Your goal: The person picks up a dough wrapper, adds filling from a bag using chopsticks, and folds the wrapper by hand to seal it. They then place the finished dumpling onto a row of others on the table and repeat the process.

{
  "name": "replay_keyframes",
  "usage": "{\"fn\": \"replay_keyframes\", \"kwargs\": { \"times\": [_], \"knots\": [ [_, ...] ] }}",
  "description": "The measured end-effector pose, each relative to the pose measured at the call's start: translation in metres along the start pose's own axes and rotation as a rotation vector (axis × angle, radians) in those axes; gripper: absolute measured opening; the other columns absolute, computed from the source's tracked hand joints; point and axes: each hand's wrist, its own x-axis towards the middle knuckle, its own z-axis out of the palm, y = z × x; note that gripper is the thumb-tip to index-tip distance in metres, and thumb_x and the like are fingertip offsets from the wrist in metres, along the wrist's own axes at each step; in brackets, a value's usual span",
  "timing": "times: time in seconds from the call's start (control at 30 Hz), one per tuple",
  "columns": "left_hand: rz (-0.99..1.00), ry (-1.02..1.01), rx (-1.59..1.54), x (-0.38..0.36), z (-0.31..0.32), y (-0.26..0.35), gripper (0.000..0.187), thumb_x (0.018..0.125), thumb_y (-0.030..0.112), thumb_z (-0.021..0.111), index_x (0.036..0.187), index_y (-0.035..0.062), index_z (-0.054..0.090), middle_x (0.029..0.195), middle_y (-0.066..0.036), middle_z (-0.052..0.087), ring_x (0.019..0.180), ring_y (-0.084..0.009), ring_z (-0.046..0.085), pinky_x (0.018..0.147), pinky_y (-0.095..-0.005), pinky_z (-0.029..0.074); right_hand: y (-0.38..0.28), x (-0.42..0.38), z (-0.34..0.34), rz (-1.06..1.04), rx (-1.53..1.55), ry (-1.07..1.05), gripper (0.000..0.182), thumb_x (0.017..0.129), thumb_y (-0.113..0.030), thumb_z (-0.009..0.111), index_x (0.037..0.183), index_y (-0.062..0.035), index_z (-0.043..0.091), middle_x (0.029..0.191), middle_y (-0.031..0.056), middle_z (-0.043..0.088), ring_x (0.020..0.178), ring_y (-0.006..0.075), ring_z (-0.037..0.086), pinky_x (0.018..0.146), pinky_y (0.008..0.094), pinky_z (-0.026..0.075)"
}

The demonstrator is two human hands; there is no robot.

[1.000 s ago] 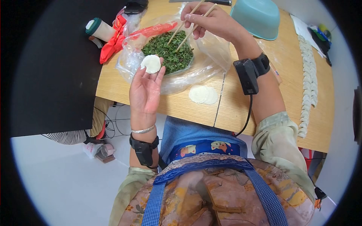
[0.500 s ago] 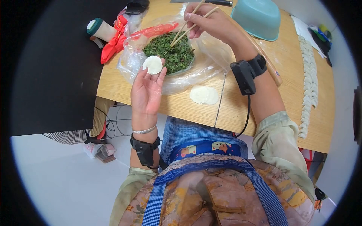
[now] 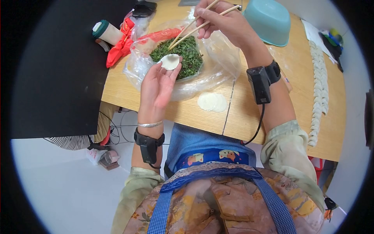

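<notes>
"While the right hand (image 3: 222, 19) grips the chopsticks (image 3: 191, 35), where do their tips point?"

"They reach to the chopped greens (image 3: 189, 58); whether they touch, I cannot tell."

"The left hand (image 3: 157, 87), how is its grip?"

"It is palm up and holds a white dough round (image 3: 170, 62) on its fingers, with the thumb at the edge. This round is over the near side of the greens, just beside the chopstick tips."

"What else is around the greens?"

"The clear plastic bag (image 3: 224, 58) spreads around them on the wooden table (image 3: 245, 121). Nearer than the greens, toward the table edge, lies a pile of flat rounds (image 3: 212, 102). Farther back and right of the greens is the teal basin (image 3: 269, 23); well apart to their right runs a row of folded dumplings (image 3: 316, 85)."
</notes>
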Motion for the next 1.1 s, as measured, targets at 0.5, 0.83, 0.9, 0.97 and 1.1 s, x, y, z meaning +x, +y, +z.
{"fn": "replay_keyframes", "kwargs": {
  "times": [0.5, 0.83, 0.9, 0.97, 1.1],
  "knots": [
    [0.148, 0.110, 0.246, 0.007, 0.006, -0.003, 0.025, 0.096, 0.000, 0.044, 0.117, -0.0111, 0.049, 0.116, -0.020, 0.060, 0.108, -0.0312, 0.062, 0.096, -0.0353, 0.053, 0.009, -0.002, 0.004, -0.041, -0.052, -0.078, 0.019, 0.093, -0.022, 0.061, 0.096, -0.0036, 0.063, 0.079, 0.0053, 0.067, 0.061, 0.0098, 0.066, 0.055, 0.0208, 0.053],
    [0.169, 0.158, 0.302, 0.016, -0.008, 0.002, 0.027, 0.092, -0.005, 0.044, 0.118, -0.0117, 0.049, 0.114, -0.019, 0.060, 0.106, -0.0305, 0.063, 0.093, -0.0322, 0.055, 0.000, -0.003, 0.000, -0.071, -0.272, -0.012, 0.016, 0.091, -0.020, 0.062, 0.096, -0.0046, 0.065, 0.077, 0.0068, 0.067, 0.061, 0.0154, 0.066, 0.056, 0.0248, 0.052],
    [0.178, 0.143, 0.310, 0.013, -0.008, 0.002, 0.028, 0.091, -0.006, 0.042, 0.118, -0.0127, 0.049, 0.114, -0.020, 0.059, 0.107, -0.0321, 0.063, 0.094, -0.0326, 0.055, 0.007, -0.005, 0.006, -0.117, -0.488, -0.062, 0.013, 0.090, -0.017, 0.060, 0.094, -0.0043, 0.064, 0.078, 0.0058, 0.065, 0.064, 0.0156, 0.065, 0.058, 0.0268, 0.052],
    [0.176, 0.116, 0.284, 0.010, -0.007, 0.003, 0.029, 0.091, -0.006, 0.041, 0.118, -0.0136, 0.048, 0.114, -0.021, 0.059, 0.108, -0.0331, 0.062, 0.094, -0.0330, 0.055, 0.016, -0.009, 0.018, -0.164, -0.707, -0.116, 0.010, 0.090, -0.013, 0.059, 0.092, -0.0041, 0.062, 0.078, 0.0047, 0.062, 0.067, 0.0159, 0.064, 0.060, 0.0289, 0.051],
    [0.181, 0.066, 0.224, 0.004, -0.004, 0.007, 0.030, 0.091, -0.006, 0.040, 0.119, -0.0159, 0.047, 0.115, -0.022, 0.059, 0.109, -0.0354, 0.061, 0.093, -0.0341, 0.056, 0.038, -0.026, 0.033, -0.298, -1.236, -0.323, 0.013, 0.077, -0.004, 0.060, 0.090, -0.0035, 0.063, 0.089, 0.0121, 0.061, 0.082, 0.0309, 0.063, 0.070, 0.0383, 0.051]
  ]
}}
